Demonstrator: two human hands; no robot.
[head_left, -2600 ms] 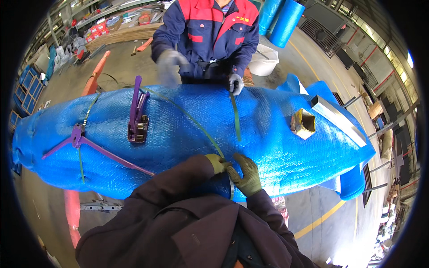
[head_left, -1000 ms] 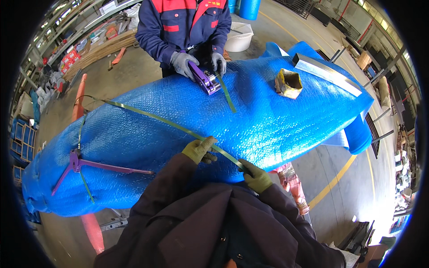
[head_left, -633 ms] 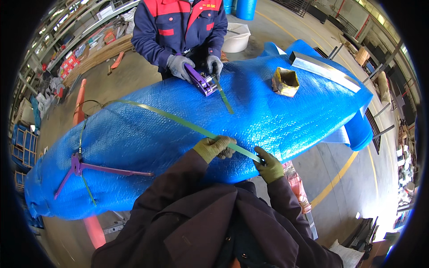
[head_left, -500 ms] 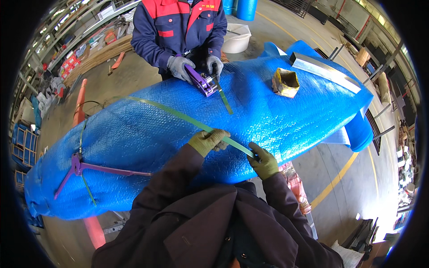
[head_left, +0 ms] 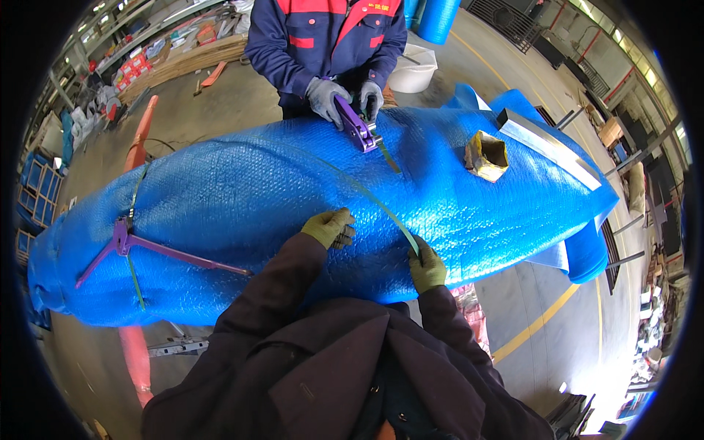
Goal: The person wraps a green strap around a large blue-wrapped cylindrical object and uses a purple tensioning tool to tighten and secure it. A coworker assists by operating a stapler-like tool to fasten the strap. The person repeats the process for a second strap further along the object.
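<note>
My right hand (head_left: 427, 270), in a yellow-green glove, grips the end of a green strapping band (head_left: 385, 207). From there the band arcs up and left across a long bundle wrapped in blue bubble wrap (head_left: 213, 198). My left hand (head_left: 328, 227) hovers over the wrap to the left of the band, fingers curled, with nothing visible in it. Across the bundle, a co-worker's grey-gloved hands (head_left: 323, 99) hold a purple strapping tool (head_left: 357, 130) over another green band (head_left: 390, 159). A second purple strapping tool (head_left: 122, 236), handles spread, sits on a band at the bundle's left part.
An open yellowish box (head_left: 487, 156) and a metal channel (head_left: 550, 147) lie on the bundle's right part. Pinkish-red wrapped supports (head_left: 136, 359) run beneath it. Behind stands a white tub (head_left: 412, 70); planks (head_left: 183, 70) lie at the back left.
My left hand has let go of the green band and moved slightly left. My right hand still grips the band, which now curves more loosely. The whole view has shifted a little.
</note>
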